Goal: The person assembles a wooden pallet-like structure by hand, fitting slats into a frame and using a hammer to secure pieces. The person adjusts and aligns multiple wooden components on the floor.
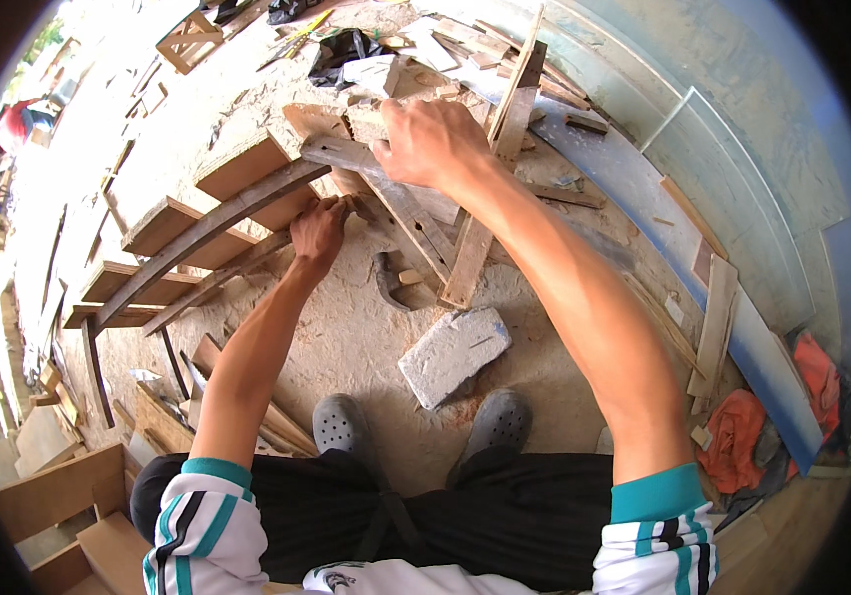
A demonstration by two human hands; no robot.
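Curved dark wooden rails [212,220] with several short boards [160,224] fixed across them form a step-like frame at the left. My left hand [318,230] is closed around the near rail's upper end. To its upper right, my right hand [432,142] is curled into a fist beside a worn grey wooden bar [348,154]; its fingers hide what they hold, if anything. Below the bar, a plank with holes [411,226] slants down to meet an upright narrow plank [472,260]. A dark curved tool [387,282] lies on the ground nearby.
A whitish block [455,357] lies before my grey clogs [342,424]. Scrap wood and a black plastic bag [346,58] are strewn farther off. Glass sheets [733,188] lean at the right, near an orange cloth [736,441]. A wooden box frame [58,496] stands lower left.
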